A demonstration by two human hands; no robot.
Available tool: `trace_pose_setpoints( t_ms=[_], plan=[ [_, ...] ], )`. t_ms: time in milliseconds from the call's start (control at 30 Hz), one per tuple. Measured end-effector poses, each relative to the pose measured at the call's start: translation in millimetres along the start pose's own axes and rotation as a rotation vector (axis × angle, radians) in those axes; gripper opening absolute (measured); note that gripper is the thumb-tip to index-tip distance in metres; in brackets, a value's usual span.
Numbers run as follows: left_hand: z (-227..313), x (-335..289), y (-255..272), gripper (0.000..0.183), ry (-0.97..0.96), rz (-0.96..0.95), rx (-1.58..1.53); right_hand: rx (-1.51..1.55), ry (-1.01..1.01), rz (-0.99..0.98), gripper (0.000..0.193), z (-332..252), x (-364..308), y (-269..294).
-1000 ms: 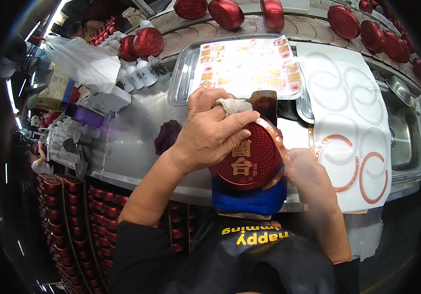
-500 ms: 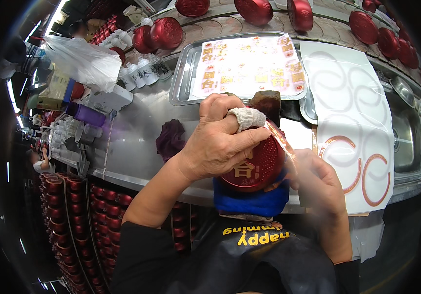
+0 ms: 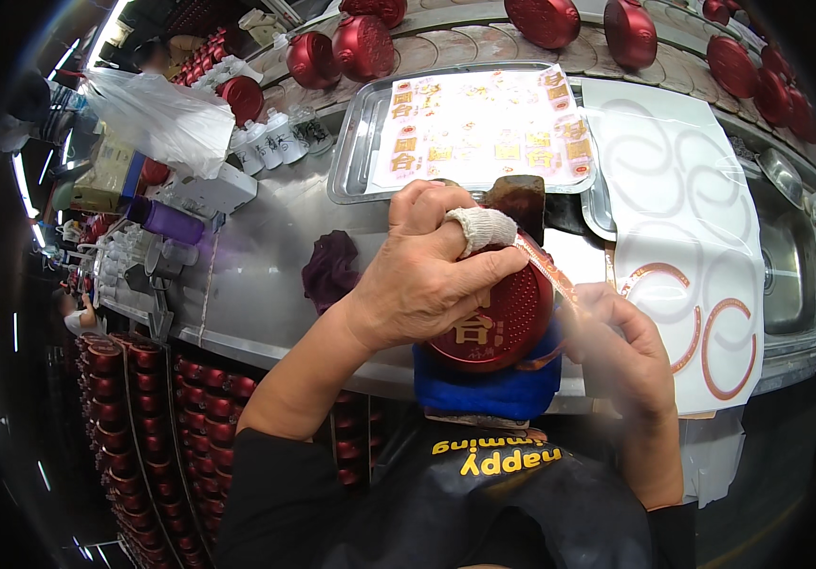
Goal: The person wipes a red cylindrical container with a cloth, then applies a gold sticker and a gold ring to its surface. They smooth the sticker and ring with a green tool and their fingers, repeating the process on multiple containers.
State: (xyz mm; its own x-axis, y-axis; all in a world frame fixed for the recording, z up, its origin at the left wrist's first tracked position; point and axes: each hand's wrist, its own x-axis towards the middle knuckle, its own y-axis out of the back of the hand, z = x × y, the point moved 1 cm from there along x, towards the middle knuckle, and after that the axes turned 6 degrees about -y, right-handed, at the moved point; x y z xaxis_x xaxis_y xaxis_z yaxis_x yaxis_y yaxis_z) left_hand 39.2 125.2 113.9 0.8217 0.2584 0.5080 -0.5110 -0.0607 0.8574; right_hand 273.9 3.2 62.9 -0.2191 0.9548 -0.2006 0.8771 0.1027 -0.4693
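A round, dark-red bottle (image 3: 512, 318) with gold lettering and a dotted face rests on a blue cloth (image 3: 484, 387) in front of me. My left hand (image 3: 427, 270) is closed over its upper left side, a white knitted finger cover (image 3: 484, 230) on one finger. The left thumb presses a curved orange-and-gold decal strip (image 3: 555, 277) against the bottle's rim. To the right of the bottle, my right hand (image 3: 628, 346) is closed on the strip's loose part; its fingertips are partly blurred. The far side of the bottle is hidden by my left hand.
A metal tray (image 3: 351, 161) with a printed decal sheet (image 3: 484, 123) lies ahead. On the right, a white sheet (image 3: 721, 237) carries curved strips beside a sink (image 3: 792, 303). A purple cloth (image 3: 329, 270) lies left. Red bottles (image 3: 543, 21) stand along a conveyor behind.
The bottles on the conveyor have shifted to the right. My right hand has moved slightly up and right with the strip. The left hand and the held bottle have barely moved.
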Motion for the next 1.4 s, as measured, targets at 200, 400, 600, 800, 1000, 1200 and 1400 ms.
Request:
trace_pose_setpoints(
  t_ms=[200, 400, 600, 800, 1000, 1200, 1400],
  plan=[
    [-0.4, -1.0, 0.4, 0.041, 0.014, -0.01, -0.027, -0.01, 0.003, -0.005, 0.015, -0.7, 0.9, -0.5],
    [1.4, 1.2, -4.7, 0.034, 0.053, 0.021, 0.005, -0.014, -0.012, -0.005, 0.014, 0.5, 1.3, 1.0],
    [0.9, 1.9, -4.0, 0.029, 0.017, 0.027, -0.012, -0.049, -0.005, 0.043, 0.014, 6.0, 2.6, 1.5],
    [-3.0, 0.1, -2.6, 0.031, 0.088, 0.003, -0.089, -0.142, -0.043, 0.066, 0.013, 10.0, 2.5, 4.7],
    [-1.8, 2.4, -2.4, 0.034, -0.01, -0.012, 0.016, -0.2, -0.038, 0.048, 0.013, 9.9, 1.0, 6.3],
    [1.4, 4.6, 2.1, 0.036, -0.039, -0.07, -0.062, -0.193, -0.043, 0.046, 0.013, 12.5, 2.0, 5.7],
    [-1.0, 5.3, 3.8, 0.05, 0.008, -0.069, -0.042, -0.169, -0.077, 0.059, 0.014, 8.6, 0.1, 4.5]
  ],
)
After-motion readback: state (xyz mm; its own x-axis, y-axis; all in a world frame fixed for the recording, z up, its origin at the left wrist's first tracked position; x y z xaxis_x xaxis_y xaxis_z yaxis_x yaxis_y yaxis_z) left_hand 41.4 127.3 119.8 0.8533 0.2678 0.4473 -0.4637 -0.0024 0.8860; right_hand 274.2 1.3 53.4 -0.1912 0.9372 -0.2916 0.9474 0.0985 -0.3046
